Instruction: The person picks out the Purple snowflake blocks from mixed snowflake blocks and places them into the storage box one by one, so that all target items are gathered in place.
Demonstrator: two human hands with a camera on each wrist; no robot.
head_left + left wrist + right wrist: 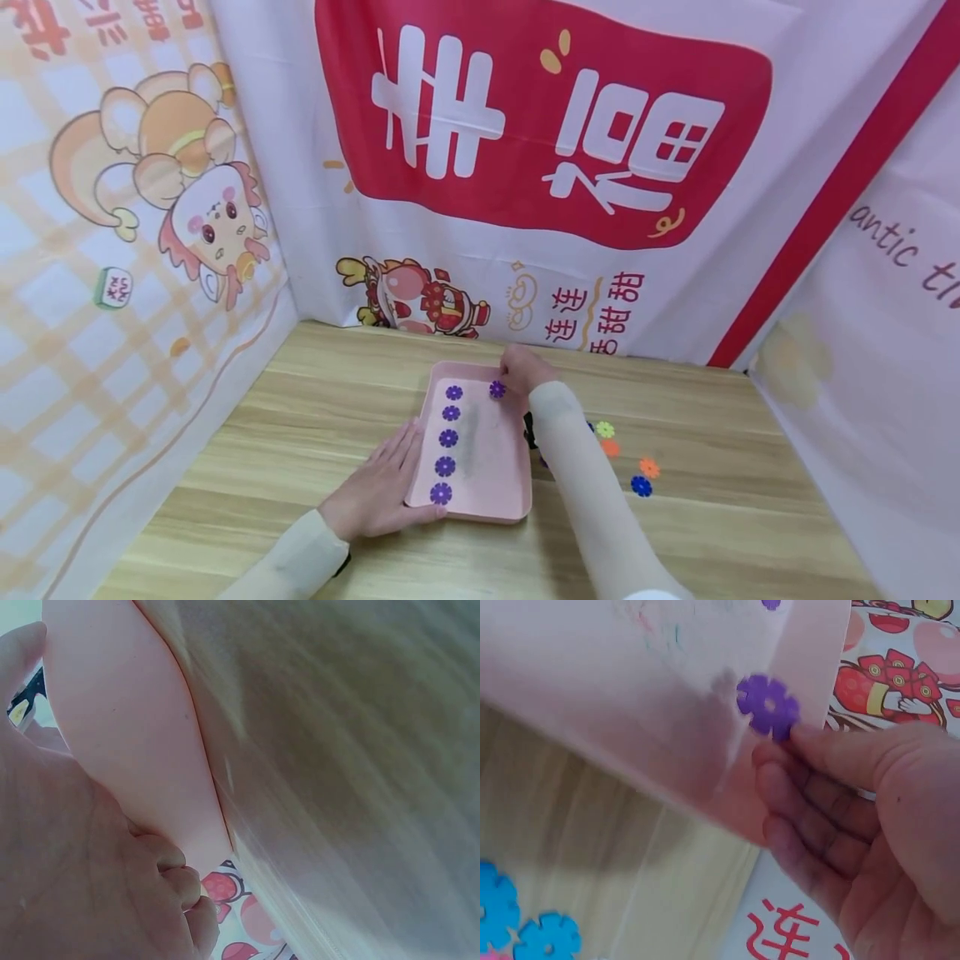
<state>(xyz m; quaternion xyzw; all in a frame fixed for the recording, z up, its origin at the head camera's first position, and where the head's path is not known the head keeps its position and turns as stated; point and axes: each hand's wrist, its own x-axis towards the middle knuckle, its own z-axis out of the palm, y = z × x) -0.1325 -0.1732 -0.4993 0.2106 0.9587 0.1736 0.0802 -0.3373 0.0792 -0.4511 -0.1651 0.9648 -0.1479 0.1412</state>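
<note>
1. Flower disc [757, 703], purple and notched, looks like thin plastic: probably light, stiff, slightly slippery and hardly fragile, best held by its rim.
2. Right hand [523, 372] pinches that rim between thumb and finger, at the far right corner of the pink tray [495, 467]; whether the disc touches the tray's floor, I cannot tell.
3. Being round, the disc has no long axis; its flat face shows in the head view. The tray's long axis runs near to far, as do five purple discs [442, 439] lined up along its left side.
4. Left hand [378, 487] spreads against the tray's near left corner, its grip not closed.
</note>
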